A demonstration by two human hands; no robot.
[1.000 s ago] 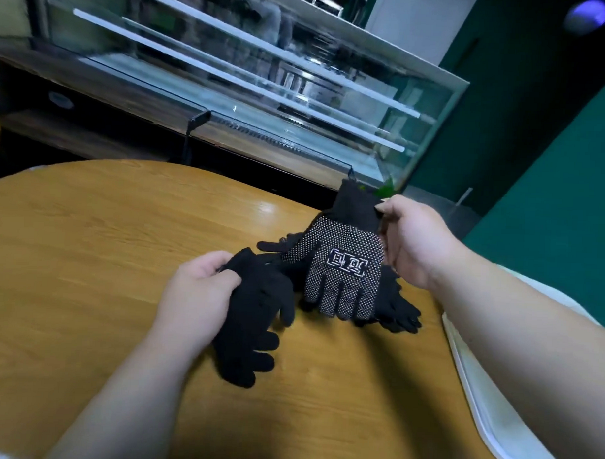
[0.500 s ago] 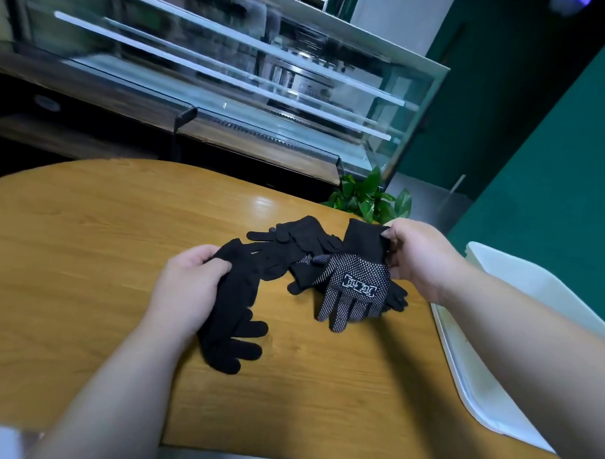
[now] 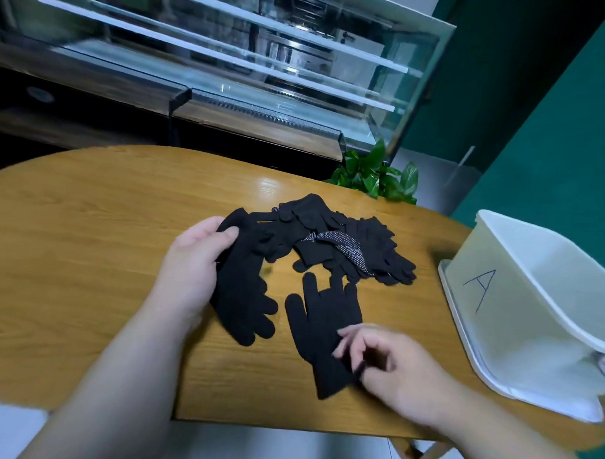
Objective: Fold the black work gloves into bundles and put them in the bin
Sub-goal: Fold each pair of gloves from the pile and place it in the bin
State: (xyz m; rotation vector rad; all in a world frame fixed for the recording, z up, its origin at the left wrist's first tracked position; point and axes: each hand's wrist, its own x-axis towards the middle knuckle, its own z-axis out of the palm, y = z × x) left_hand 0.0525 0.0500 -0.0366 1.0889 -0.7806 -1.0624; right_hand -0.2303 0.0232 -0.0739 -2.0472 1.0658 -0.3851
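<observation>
Black work gloves (image 3: 345,241) sit mid-frame in a pile, one gripped in the curled left hand (image 3: 190,270), another flat under the right hand (image 3: 388,369) pinching its cuff, so I'd stack those two fingers-aligned before rolling them for the white bin (image 3: 517,326) at right.

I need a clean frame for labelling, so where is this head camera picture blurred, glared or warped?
Head view: the right hand is smeared by motion over the flat black knit glove, while the left hand on the second black glove is sharp; a glare patch sits on the round wooden table; the glass display case bows with wide-angle distortion and looks soft.
</observation>
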